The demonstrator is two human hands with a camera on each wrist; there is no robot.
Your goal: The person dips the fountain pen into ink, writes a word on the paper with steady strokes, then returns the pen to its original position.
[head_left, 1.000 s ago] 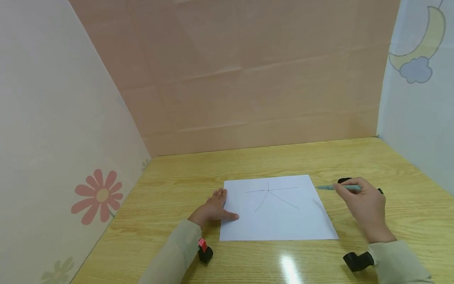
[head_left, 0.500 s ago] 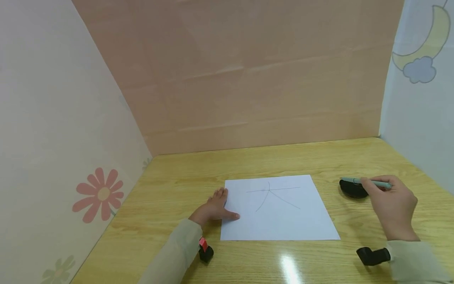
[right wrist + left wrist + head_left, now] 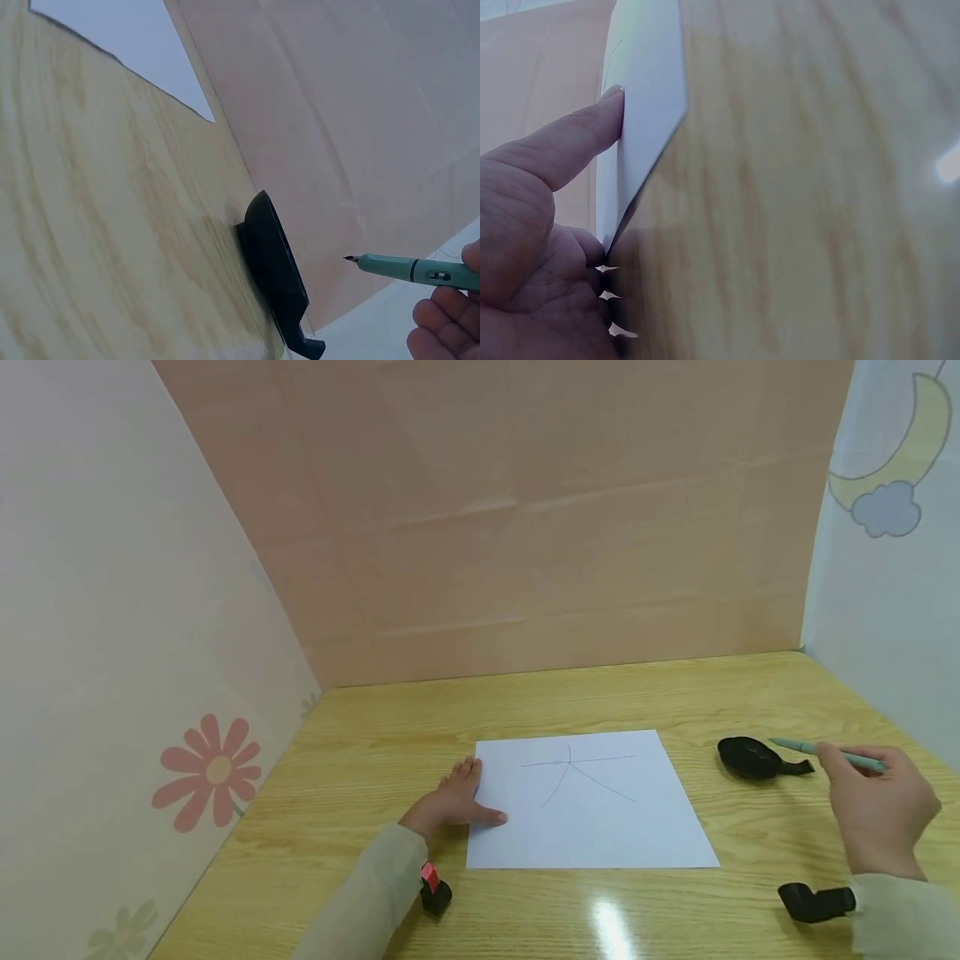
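A sheet of white paper lies on the wooden table, bearing several thin strokes: a horizontal line crossed by a short upright that splits into two slanting legs. My left hand rests at its left edge, thumb on the sheet and the other fingers stretched along the side. Over the table's right part, my right hand pinches a pale green fountain pen. Its bare metal nib points left, toward the back, as the right wrist view also shows. Just left of the pen sits a black rounded object with a short bent handle.
Brown paper covers the wall behind the table. Pale side walls stand left and right, one with a red flower, the other with a moon and cloud. Black wrist-worn pieces hang by both sleeves.
My right hand has moved right with the fountain pen, away from the paper and past the black object, which has come into full view. The left hand has stayed in place.
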